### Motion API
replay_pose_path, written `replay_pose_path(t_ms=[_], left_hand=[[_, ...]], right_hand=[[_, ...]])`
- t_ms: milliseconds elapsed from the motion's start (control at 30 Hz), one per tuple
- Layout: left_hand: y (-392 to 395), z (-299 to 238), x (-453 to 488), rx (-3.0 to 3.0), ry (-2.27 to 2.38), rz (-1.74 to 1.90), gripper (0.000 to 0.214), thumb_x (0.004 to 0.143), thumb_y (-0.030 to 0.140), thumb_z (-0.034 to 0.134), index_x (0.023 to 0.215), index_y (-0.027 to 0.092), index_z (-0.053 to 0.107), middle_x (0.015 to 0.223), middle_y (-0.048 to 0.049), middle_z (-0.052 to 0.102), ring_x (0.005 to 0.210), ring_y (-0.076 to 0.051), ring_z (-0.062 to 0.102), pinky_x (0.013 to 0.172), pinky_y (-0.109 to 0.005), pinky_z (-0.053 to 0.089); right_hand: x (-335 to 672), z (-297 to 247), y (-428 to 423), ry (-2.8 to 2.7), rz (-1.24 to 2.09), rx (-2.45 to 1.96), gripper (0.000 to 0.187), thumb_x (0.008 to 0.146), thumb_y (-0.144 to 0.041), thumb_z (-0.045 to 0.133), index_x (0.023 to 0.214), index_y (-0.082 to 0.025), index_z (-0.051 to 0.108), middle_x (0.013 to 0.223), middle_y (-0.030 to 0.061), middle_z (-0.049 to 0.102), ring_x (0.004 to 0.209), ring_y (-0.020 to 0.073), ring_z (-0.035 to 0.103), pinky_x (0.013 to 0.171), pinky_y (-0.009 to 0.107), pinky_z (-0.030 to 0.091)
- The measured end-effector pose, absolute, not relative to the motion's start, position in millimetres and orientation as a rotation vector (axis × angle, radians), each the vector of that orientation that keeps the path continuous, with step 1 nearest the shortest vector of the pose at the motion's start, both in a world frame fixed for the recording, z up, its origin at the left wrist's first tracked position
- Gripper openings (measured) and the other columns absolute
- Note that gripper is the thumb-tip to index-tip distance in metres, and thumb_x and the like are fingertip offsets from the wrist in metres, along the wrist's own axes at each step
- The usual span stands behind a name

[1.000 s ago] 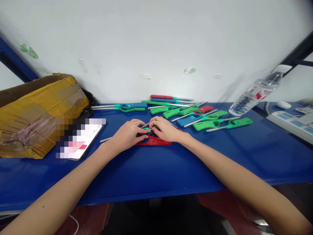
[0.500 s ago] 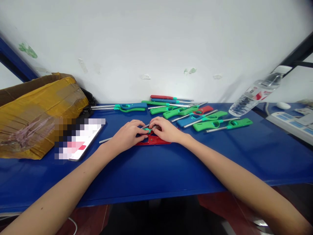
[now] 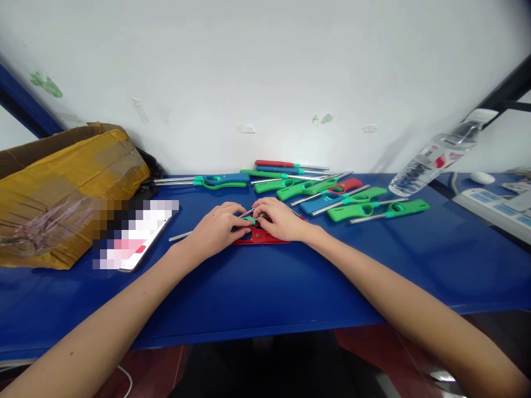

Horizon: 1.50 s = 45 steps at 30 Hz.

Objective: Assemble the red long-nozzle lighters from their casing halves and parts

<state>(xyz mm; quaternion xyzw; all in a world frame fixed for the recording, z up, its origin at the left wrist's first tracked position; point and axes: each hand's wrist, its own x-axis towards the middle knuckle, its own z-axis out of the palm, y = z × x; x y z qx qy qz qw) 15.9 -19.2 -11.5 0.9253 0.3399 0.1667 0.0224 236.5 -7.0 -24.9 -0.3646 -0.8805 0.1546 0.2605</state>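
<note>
The left hand [image 3: 219, 226] and the right hand [image 3: 277, 218] are close together over the blue table [image 3: 265, 293]. A red lighter handle [image 3: 259, 236] lies flat on the table under their fingers, right in front of the person. It has a hole in it.

The left thumb and first finger are close together by a small green part [image 3: 250, 219]. I cannot tell if they pinch it or just press on it. The right fingers are bunched up, tips pointing down, just beside the green part — what is under them is hidden, so I cannot tell if they pinch anything. A thin metal tube [image 3: 179, 236] pokes out to the left of the left hand.

Behind the hands are lots of long lighters [image 3: 292, 192] — green, blue and red — near the white wall [image 3: 265, 66]. A blue lighter [image 3: 232, 178] lies with a green one farther left. A phone [image 3: 155, 235] with a lit screen is to the left, next to a big taped box [image 3: 70, 204]. A clear water bottle [image 3: 433, 157] is on the right.
</note>
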Motion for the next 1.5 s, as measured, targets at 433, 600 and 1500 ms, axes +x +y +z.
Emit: replay_pose_path(t_ms=[433, 600, 1500], left_hand=[[-23.6, -7.5, 18.8, 2.912, 1.116, 0.489, 0.018, 0.090, 0.029, 0.063, 0.101, 0.025, 0.077, 0.117, -0.0075, 0.066, 0.112, -0.028, 0.060, 0.091, -0.042, 0.050], [-23.1, -10.0, 18.8, 2.890, 1.135, 0.499, 0.018, 0.089, 0.030, 0.064, 0.102, 0.026, 0.076, 0.117, -0.0067, 0.067, 0.112, -0.028, 0.060, 0.092, -0.042, 0.050], [-22.5, -13.6, 17.8, 2.833, 1.126, 0.565, 0.020, 0.089, 0.030, 0.064, 0.104, 0.024, 0.076, 0.119, -0.0076, 0.066, 0.113, -0.027, 0.060, 0.094, -0.042, 0.051]], right_hand=[[232.4, -23.1, -12.9, -2.442, 0.249, -1.029, 0.015, 0.088, -0.013, 0.047, 0.089, -0.018, 0.061, 0.116, 0.0100, 0.062, 0.108, 0.0242, 0.054, 0.093, 0.041, 0.044], [232.6, -24.2, -14.2, -2.420, 0.267, -0.994, 0.013, 0.086, -0.011, 0.049, 0.087, -0.018, 0.060, 0.114, 0.0113, 0.060, 0.109, 0.0246, 0.054, 0.095, 0.042, 0.045], [235.8, -24.0, -14.7, -2.328, 0.402, -0.988, 0.016, 0.084, -0.011, 0.051, 0.090, -0.018, 0.064, 0.121, 0.0118, 0.052, 0.108, 0.0220, 0.056, 0.091, 0.038, 0.048]])
